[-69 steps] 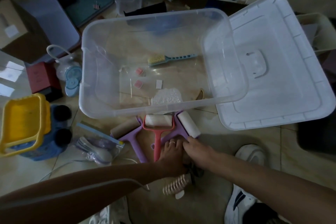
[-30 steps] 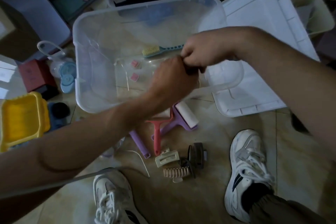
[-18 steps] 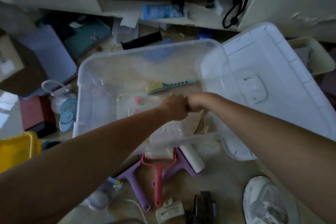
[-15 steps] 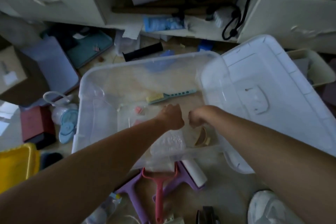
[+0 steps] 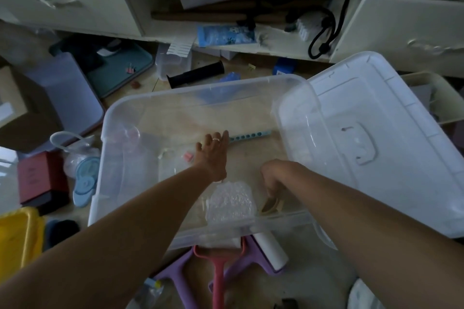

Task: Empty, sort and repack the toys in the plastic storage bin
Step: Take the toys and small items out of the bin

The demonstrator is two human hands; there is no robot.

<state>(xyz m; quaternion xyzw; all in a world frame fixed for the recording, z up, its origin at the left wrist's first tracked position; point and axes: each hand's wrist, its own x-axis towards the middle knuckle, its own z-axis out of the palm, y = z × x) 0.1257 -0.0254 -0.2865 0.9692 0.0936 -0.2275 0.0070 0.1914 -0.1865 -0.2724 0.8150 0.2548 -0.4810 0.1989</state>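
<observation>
The clear plastic bin (image 5: 175,94) sits on the floor in front of me, with both arms reaching into it. My left hand (image 5: 213,153) lies with straight fingers over the head end of a teal brush (image 5: 251,135). My right hand (image 5: 272,178) points down, its curled fingertips pinching the top of a beige curved piece (image 5: 270,207) near the front wall. Bubble wrap (image 5: 231,202) and a small pink piece (image 5: 187,157) lie on the bin floor. The white lid (image 5: 376,133) leans against the bin's right side.
A red lint roller (image 5: 218,271) and purple rollers (image 5: 263,251) lie just in front of the bin. At the left are a yellow toy (image 5: 15,241), a red box (image 5: 37,178) and a blue round item (image 5: 85,180). A cluttered cabinet (image 5: 251,40) stands behind.
Both hands came up from the floor to the bin and met inside it. They have since parted: the left went forward onto the brush, the right dropped to the beige piece.
</observation>
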